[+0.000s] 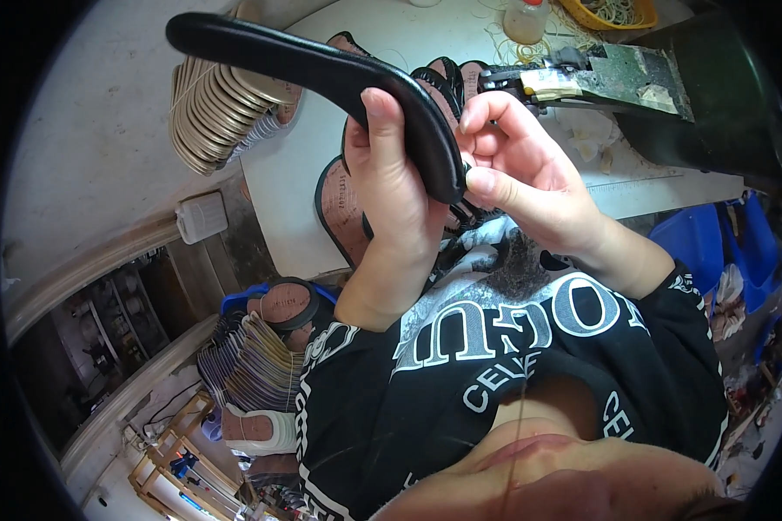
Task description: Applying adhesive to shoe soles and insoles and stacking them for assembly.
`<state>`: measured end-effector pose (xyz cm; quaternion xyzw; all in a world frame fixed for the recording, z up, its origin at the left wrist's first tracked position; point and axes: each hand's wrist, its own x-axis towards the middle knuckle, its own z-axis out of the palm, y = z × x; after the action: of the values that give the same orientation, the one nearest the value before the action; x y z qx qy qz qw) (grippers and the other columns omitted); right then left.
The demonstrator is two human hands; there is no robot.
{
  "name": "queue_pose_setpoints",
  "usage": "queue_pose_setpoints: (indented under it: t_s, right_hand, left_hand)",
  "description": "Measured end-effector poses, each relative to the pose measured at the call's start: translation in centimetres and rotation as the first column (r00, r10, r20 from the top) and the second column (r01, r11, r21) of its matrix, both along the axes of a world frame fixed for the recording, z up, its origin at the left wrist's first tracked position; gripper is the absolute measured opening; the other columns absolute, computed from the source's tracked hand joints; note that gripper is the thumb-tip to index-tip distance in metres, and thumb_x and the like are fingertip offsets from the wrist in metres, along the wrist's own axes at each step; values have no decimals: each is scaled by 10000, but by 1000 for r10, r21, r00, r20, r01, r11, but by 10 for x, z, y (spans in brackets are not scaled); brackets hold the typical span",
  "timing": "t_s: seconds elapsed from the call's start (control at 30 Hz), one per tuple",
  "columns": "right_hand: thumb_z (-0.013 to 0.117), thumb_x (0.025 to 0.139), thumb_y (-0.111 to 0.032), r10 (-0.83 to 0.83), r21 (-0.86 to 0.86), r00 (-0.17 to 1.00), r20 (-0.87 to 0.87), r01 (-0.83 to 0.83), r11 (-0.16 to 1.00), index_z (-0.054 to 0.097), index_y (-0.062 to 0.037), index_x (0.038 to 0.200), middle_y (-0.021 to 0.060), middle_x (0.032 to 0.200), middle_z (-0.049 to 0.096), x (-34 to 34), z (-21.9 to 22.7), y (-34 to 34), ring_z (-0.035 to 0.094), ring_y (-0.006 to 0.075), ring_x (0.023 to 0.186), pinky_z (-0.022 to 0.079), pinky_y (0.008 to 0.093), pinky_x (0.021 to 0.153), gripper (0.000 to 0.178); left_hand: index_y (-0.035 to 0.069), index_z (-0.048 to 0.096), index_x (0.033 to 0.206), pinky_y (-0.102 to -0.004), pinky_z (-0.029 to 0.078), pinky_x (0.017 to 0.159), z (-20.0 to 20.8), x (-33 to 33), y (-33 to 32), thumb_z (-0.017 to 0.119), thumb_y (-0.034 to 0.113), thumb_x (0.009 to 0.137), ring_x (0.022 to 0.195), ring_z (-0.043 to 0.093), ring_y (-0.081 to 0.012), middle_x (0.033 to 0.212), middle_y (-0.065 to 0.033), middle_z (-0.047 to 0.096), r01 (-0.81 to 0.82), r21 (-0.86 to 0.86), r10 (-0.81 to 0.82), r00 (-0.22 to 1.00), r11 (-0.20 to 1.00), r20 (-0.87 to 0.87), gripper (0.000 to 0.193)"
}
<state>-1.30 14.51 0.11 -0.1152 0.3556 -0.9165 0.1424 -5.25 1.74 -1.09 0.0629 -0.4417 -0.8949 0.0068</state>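
Observation:
My left hand (389, 169) grips a glossy black shoe insole (321, 65), thumb on its near face and the other fingers mostly hidden behind. The insole is raised above the table, seen nearly edge-on, and bends in the middle. Close to its lower end is my right hand (530, 169), index finger curled and thumb tip close to the insole's edge. What lies between the thumb and the curled fingers is too small to make out. Behind the hands, several black-edged insoles with pinkish-brown undersides (343, 213) lie on the white table (282, 200).
A tied stack of beige-gold insoles (207, 113) is at the far left. A dark green machine (704, 95) occupies the right, near a lidded jar (526, 22) and a yellow basket (613, 13) of bands. More bundled insoles (261, 356) sit at my left, blue plastic (695, 239) at my right.

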Motion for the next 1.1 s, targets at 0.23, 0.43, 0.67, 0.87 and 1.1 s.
queue_pose_setpoints:
  t_s: [0.23, 0.43, 0.67, 0.87, 1.1]
  right_hand:
    - [600, 897, -45, -7, -19, 999, -35, 7, 1000, 398, -96, 1044, 10, 942, 502, 2, -2, -1, 466, 60, 842, 396, 202, 719, 255]
    - [628, 885, -50, 47, -57, 997, 68, -43, 997, 396, -106, 1017, -4, 927, 510, 1, 1, -7, 473, 58, 843, 396, 195, 726, 272]
    - [642, 884, -71, 50, -99, 989, 136, -37, 994, 409, -109, 1015, 7, 970, 535, 5, -6, -8, 501, 61, 878, 409, 209, 790, 270]
    - [662, 836, -28, -171, 313, 955, -243, 244, 918, 446, -56, 1268, 10, 1025, 497, 3, 2, 5, 466, 59, 941, 405, 225, 804, 484]
    - [685, 738, -68, 319, 520, 413, -853, 719, 461, 694, -87, 1021, 70, 1041, 655, -22, 36, 35, 589, 248, 910, 479, 353, 739, 284]
  left_hand:
    - [161, 422, 644, -238, 252, 435, 6, 4, -6, 530, 533, 909, 460, 281, -62, 532, 61, 302, 80, 72, -85, 993, 994, 76, 469]
    - [158, 401, 647, -234, 251, 454, 19, 12, -1, 506, 533, 922, 482, 275, -59, 545, 59, 284, 47, 115, -58, 994, 992, 98, 477]
    - [140, 441, 690, -218, 257, 449, 10, 12, 7, 488, 531, 932, 478, 333, -59, 549, 44, 344, -21, 66, 19, 999, 998, 43, 463]
    - [101, 530, 866, -191, 356, 519, 29, 14, 8, 489, 435, 970, 574, 466, -61, 659, 20, 481, 1, -11, -1, 999, 1000, 50, 351]
    - [8, 359, 1386, -297, 444, 920, 50, 23, -1, 486, 142, 921, 1066, 562, -172, 1221, -113, 537, 89, -91, -89, 996, 992, 5, 500]
